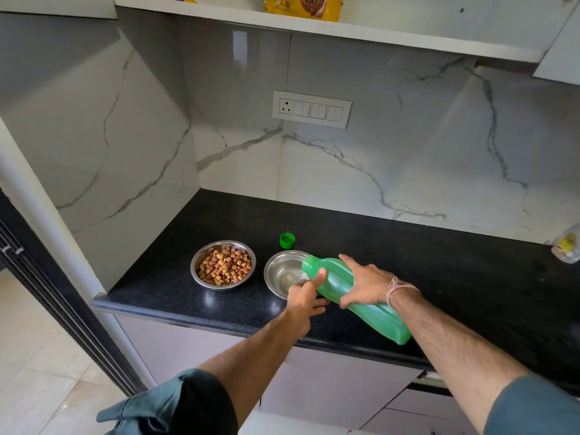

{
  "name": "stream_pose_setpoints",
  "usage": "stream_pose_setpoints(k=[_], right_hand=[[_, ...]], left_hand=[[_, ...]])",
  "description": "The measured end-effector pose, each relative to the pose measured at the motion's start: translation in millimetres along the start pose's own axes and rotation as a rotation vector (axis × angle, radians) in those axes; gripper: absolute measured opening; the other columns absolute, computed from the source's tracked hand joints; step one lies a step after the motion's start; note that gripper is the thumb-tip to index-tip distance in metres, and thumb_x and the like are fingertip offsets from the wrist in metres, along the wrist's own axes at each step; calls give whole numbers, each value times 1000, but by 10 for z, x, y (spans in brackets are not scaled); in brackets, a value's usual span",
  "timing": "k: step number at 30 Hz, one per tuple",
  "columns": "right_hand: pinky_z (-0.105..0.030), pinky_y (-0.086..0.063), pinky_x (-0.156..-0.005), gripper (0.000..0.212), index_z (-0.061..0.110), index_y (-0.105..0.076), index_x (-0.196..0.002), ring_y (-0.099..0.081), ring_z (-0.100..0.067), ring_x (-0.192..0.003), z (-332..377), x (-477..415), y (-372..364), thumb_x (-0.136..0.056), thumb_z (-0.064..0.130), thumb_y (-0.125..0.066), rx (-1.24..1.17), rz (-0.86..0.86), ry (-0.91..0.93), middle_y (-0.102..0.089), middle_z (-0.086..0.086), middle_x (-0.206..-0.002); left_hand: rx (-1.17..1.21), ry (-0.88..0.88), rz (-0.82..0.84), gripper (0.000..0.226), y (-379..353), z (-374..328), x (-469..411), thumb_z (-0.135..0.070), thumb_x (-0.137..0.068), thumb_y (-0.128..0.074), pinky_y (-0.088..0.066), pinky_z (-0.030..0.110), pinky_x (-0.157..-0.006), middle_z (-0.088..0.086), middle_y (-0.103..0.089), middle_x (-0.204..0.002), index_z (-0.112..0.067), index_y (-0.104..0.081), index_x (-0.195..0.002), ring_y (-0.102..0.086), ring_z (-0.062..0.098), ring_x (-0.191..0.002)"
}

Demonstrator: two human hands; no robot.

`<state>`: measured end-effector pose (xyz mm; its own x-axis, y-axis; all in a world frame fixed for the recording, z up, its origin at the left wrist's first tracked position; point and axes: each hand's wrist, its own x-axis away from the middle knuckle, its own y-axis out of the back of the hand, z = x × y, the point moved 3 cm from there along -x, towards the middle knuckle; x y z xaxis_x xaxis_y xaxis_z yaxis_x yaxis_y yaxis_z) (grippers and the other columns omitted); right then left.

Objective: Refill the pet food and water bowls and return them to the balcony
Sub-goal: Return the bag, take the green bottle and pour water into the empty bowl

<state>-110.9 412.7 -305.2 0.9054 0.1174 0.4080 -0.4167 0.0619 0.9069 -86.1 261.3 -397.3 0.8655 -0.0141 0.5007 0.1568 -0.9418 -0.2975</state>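
Two steel bowls stand side by side on the black counter (408, 262). The left bowl (201, 255) is full of brown kibble. The right bowl (276, 271) holds a little water. A green bottle (373, 312) is tipped on its side with its open mouth over the right bowl, and water runs out. My right hand (364, 281) grips the bottle's middle from above. My left hand (306, 296) supports the bottle near its neck with the thumb up. The green cap (287, 240) lies behind the right bowl.
A yellow pet food bag (304, 6) stands on the white shelf above. A switch panel (311, 109) sits on the marble back wall. A clear bag with something yellow (566, 248) lies at the counter's right end. Tiled floor and a dark sliding-door frame are at left.
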Motion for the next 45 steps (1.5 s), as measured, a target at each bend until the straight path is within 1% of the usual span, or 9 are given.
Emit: stream_pose_setpoints(k=[6, 12, 18, 25, 35, 39, 41, 44, 45], right_hand=[[-41, -56, -91, 128, 51, 3, -157, -59, -28, -103, 12, -1, 28, -60, 55, -80, 0, 4, -2, -48, -12, -140], [-39, -55, -89, 128, 52, 2, -158, -57, -27, -101, 14, -14, 38, -59, 56, -80, 7, 4, -4, -48, -12, -142], [-39, -55, -89, 128, 52, 2, -157, -60, -30, -111, 14, -16, 56, -59, 56, -80, 28, 10, -6, -47, -11, -142], [-39, -56, -88, 129, 52, 2, -157, -60, -29, -108, 18, -36, 76, -58, 57, -80, 30, 10, -4, -48, -10, -141], [-44, -57, -93, 129, 51, 2, -158, -61, -30, -110, 49, -28, 122, -60, 54, -82, 35, 18, 3, -47, -11, -143], [-43, -56, -94, 128, 50, 0, -159, -60, -31, -113, 62, -28, 152, -61, 54, -82, 47, 19, -4, -45, -11, -144], [-41, -56, -92, 126, 48, -3, -159, -60, -29, -108, 67, -32, 167, -62, 54, -82, 48, 22, -5, -47, -10, -139], [-40, -58, -88, 118, 43, -13, -157, -61, -24, -97, 86, -25, 189, -62, 52, -82, 42, 25, 9, -48, -3, -118], [-40, -58, -87, 115, 43, -17, -155, -62, -24, -96, 96, -20, 197, -61, 53, -82, 48, 24, 14, -48, -2, -115]], left_hand=[[0, 0, 2, 55, 7, -12, -12, -53, -86, -73, -59, 41, -89, 3, -76, -109, -14, -66, -125, -74, 22, -97], [2, 4, -6, 56, 5, -17, -15, -53, -86, -73, -60, 39, -86, 4, -76, -109, -15, -66, -126, -74, 22, -96], [-2, 6, -8, 59, -5, -17, -8, -55, -85, -73, -60, 37, -82, 5, -75, -112, -15, -65, -129, -74, 22, -96], [-5, 4, -9, 60, -18, -28, -14, -55, -86, -72, -59, 40, -89, 5, -74, -113, -15, -63, -130, -73, 22, -96], [-6, 0, -19, 58, -14, -58, 16, -56, -87, -71, -60, 36, -81, 4, -74, -111, -15, -65, -127, -73, 22, -96], [-2, 10, -26, 58, -20, -65, 21, -57, -86, -71, -60, 35, -78, 4, -74, -111, -15, -65, -126, -73, 22, -95], [2, 8, -28, 59, -25, -63, 18, -57, -86, -71, -60, 36, -80, 5, -74, -111, -15, -65, -126, -73, 22, -96], [11, 10, -28, 60, -25, -66, 11, -58, -86, -71, -60, 37, -84, 6, -74, -112, -15, -65, -127, -73, 23, -96], [14, 9, -28, 60, -25, -67, 10, -58, -85, -71, -60, 37, -83, 6, -74, -112, -15, -65, -127, -73, 23, -96]])
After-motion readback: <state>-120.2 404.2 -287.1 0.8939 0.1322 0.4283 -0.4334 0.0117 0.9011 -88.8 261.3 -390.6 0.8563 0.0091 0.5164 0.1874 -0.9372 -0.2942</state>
